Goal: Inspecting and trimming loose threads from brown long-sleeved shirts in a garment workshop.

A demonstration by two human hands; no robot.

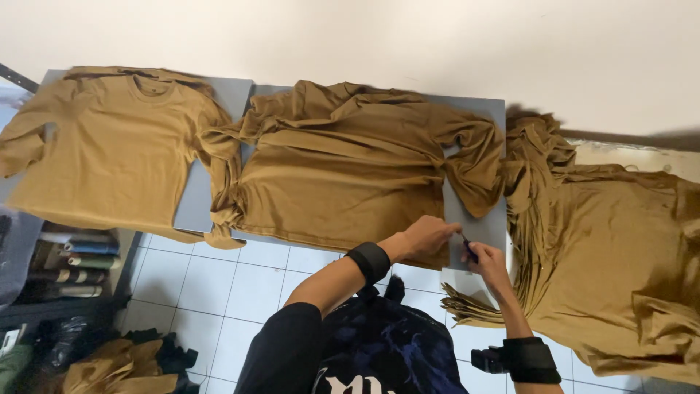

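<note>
Left hand (429,236) pinches hem of crumpled mustard cotton shirt (343,164); right hand (487,264) grips small dark tool (469,250) (kind indiscernible).

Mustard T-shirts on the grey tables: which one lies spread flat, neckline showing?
The far-left T-shirt, smoothed out with collar visible. The middle shirt by both hands is crumpled, and the right-hand pile is heaped.

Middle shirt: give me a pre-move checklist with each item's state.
1. Left hand on the hem of the middle shirt: ok.
2. Right hand has a grip on a small dark tool: ok.
3. What kind of tool, blade open: cannot tell.
4. Middle shirt flat: not ok, sleeves bunched.
5. Left shirt spread flat on its board: ok.
6. Pile at right tidy: not ok, rumpled.
</note>
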